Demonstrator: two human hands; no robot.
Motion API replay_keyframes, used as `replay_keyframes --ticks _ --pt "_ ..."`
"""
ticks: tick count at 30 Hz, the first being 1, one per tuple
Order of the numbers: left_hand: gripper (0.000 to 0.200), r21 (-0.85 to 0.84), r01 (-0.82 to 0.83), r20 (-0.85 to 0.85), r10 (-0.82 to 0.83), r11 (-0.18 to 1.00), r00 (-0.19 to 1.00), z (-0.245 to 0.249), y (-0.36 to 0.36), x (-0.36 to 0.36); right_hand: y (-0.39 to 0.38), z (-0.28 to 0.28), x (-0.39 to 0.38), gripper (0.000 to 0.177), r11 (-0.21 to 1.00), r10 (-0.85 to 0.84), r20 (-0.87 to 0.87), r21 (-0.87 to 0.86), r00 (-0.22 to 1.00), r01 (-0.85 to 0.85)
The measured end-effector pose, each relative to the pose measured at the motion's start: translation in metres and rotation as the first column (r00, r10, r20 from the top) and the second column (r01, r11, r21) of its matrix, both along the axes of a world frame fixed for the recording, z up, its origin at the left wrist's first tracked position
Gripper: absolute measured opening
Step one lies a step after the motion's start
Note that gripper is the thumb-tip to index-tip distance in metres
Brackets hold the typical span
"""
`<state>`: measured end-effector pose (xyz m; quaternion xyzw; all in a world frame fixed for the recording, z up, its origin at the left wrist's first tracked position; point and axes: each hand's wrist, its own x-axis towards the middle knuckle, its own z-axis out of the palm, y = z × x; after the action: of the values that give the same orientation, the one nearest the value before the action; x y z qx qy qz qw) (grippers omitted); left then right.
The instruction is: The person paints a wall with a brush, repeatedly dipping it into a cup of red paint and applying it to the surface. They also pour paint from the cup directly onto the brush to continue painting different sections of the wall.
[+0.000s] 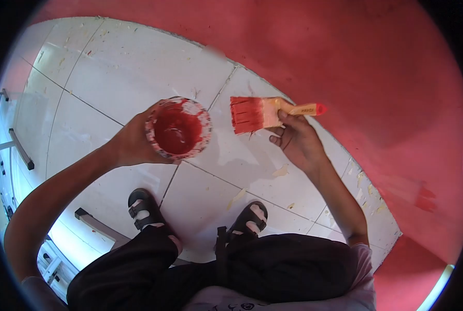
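Note:
My left hand (pixel 138 136) is wrapped round a paint cup (pixel 206 127) from its left side. Wet red paint (pixel 178 129) shows inside, and its rim is smeared red and white. To the right, my right hand (pixel 300 141) grips a wide paintbrush (pixel 270 113) near the base of its handle, thumb on top. The bristles are coated red and point left toward the cup, apart from it. The brush handle, tan with a red end, points right and overlaps the red wall (pixel 387 88) in this view.
The white tiled floor (pixel 122 72) is dotted with yellowish flakes and scraps. Along the right the red wall meets the floor, with a darker red patch (pixel 426 199) low on it. Metal ladder parts (pixel 94 225) lie at the lower left, near my sandalled feet (pixel 144 207).

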<state>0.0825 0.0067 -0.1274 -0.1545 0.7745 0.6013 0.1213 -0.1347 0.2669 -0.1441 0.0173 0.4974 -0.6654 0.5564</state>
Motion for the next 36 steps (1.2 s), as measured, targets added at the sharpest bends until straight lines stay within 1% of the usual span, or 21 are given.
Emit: replay_keyframes --ticks 2,5,6,9,10,12,15,16,17,19,20,21,22,23,24,25,26,29,31,33,36 --pt "0.094 -0.078 -0.019 0.035 0.022 0.997 0.999 0.001 -0.005 0.004 0.001 -0.006 0.006 0.042 1.000 -0.015 0.059 -0.008 0.998 0.015" --pt "0.093 -0.020 0.006 0.008 -0.006 1.000 1.000 -0.030 -0.007 0.005 0.003 0.003 0.022 0.038 0.996 -0.062 0.074 0.070 0.995 0.056" --pt "0.094 -0.037 0.041 0.008 -0.041 0.998 0.999 -0.036 -0.001 0.000 0.007 0.001 0.024 0.039 0.996 -0.062 0.063 0.072 0.996 0.057" --pt "0.095 0.029 0.016 -0.061 -0.014 0.999 0.998 -0.067 0.022 -0.012 0.011 -0.001 0.024 0.040 0.997 -0.067 0.067 0.051 0.996 0.064" --pt "0.093 0.094 -0.030 -0.077 0.037 0.995 0.996 -0.073 0.029 -0.011 0.012 -0.003 0.024 0.041 0.995 -0.062 0.074 0.078 0.995 0.056" --pt "0.092 0.083 0.003 -0.075 0.004 0.997 0.997 -0.071 0.036 -0.008 0.014 -0.007 0.026 0.042 0.992 -0.040 0.082 0.123 0.996 0.029" --pt "0.090 0.051 0.019 -0.070 -0.015 0.999 0.997 -0.059 0.036 -0.006 0.010 -0.002 0.035 0.042 0.979 -0.029 -0.019 0.202 0.999 0.033" --pt "0.090 0.037 0.007 -0.088 -0.004 0.999 0.996 -0.062 0.033 -0.001 0.010 -0.002 0.036 0.040 0.978 -0.068 -0.087 0.193 0.994 0.083" --pt "0.089 0.025 -0.007 -0.104 0.010 1.000 0.995 -0.065 0.029 0.005 0.009 -0.002 0.032 0.039 0.980 -0.074 -0.253 0.163 0.965 0.118" --pt "0.088 0.059 -0.025 -0.065 0.029 0.998 0.997 -0.070 0.018 0.018 0.006 0.001 0.018 0.038 0.985 -0.085 -0.553 0.076 0.829 0.152" --pt "0.088 0.075 -0.038 -0.042 0.042 0.996 0.998 -0.071 0.012 0.024 0.003 0.004 0.007 0.040 0.987 -0.106 -0.729 0.005 0.676 0.160" --pt "0.087 0.087 -0.073 -0.033 0.076 0.994 0.997 -0.071 0.009 0.031 -0.002 0.007 -0.003 0.043 0.986 -0.137 -0.861 -0.071 0.490 0.150" --pt "0.087 0.098 -0.104 -0.025 0.107 0.990 0.994 -0.071 0.005 0.036 -0.012 0.012 -0.008 0.039 0.974 -0.102 -0.982 -0.066 0.157 0.218" --pt "0.086 0.108 -0.128 -0.017 0.131 0.986 0.991 -0.071 0.004 0.040 -0.021 0.021 -0.015 0.037 0.981 -0.039 -0.988 -0.067 -0.148 0.184" --pt "0.085 0.110 -0.131 -0.012 0.133 0.985 0.991 -0.071 0.001 0.044 -0.031 0.029 -0.023 0.034 0.978 0.001 -0.893 -0.092 -0.449 0.185" --pt "0.085 0.111 -0.129 -0.006 0.130 0.985 0.991 -0.071 -0.001 0.047 -0.039 0.037 -0.034 0.033 0.994 0.013 -0.741 -0.066 -0.672 0.091" --pt "0.084 0.111 -0.124 0.001 0.125 0.986 0.992 -0.071 -0.003 0.050 -0.046 0.039 -0.042 0.032 1.000 -0.003 -0.536 -0.017 -0.844 0.007" --pt "0.084 0.130 -0.122 0.043 0.117 0.984 0.992 -0.074 -0.008 0.055 -0.071 0.025 -0.054 0.054 0.988 0.026 -0.296 0.152 -0.955 -0.020" --pt "0.084 0.130 -0.120 0.018 0.119 0.984 0.993 -0.077 -0.009 0.057 -0.083 -0.015 -0.065 0.052 0.944 0.149 -0.425 0.330 -0.893 0.001" --pt "0.085 0.145 -0.112 0.012 0.111 0.983 0.994 -0.078 -0.011 0.055 -0.085 -0.065 -0.073 0.047 0.849 0.294 -0.355 0.524 -0.887 0.072" --pt "0.087 0.166 -0.097 0.036 0.092 0.981 0.995 -0.070 -0.018 0.049 -0.086 -0.102 -0.066 0.045 0.828 0.265 -0.544 0.551 -0.796 -0.100"
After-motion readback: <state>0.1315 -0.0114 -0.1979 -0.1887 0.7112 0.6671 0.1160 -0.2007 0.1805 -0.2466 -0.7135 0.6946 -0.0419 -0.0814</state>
